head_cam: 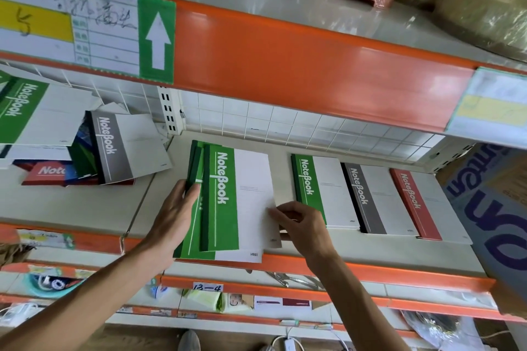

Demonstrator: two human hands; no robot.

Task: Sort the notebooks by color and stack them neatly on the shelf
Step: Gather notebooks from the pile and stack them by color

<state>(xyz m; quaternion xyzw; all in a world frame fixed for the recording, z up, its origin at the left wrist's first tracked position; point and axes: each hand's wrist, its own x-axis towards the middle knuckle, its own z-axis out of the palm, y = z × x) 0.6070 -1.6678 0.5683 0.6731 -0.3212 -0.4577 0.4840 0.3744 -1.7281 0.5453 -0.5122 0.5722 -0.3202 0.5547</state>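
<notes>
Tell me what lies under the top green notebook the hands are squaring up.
Under the top green notebook, at least two more green-spined notebooks fan out leftward. Their covers are mostly hidden, so an exact count isn't possible.

Fanned green notebooks (221,202) flat at the shelf (370,251) edge, beside neat green (322,191), grey (368,199), red stacks (419,205).
</notes>
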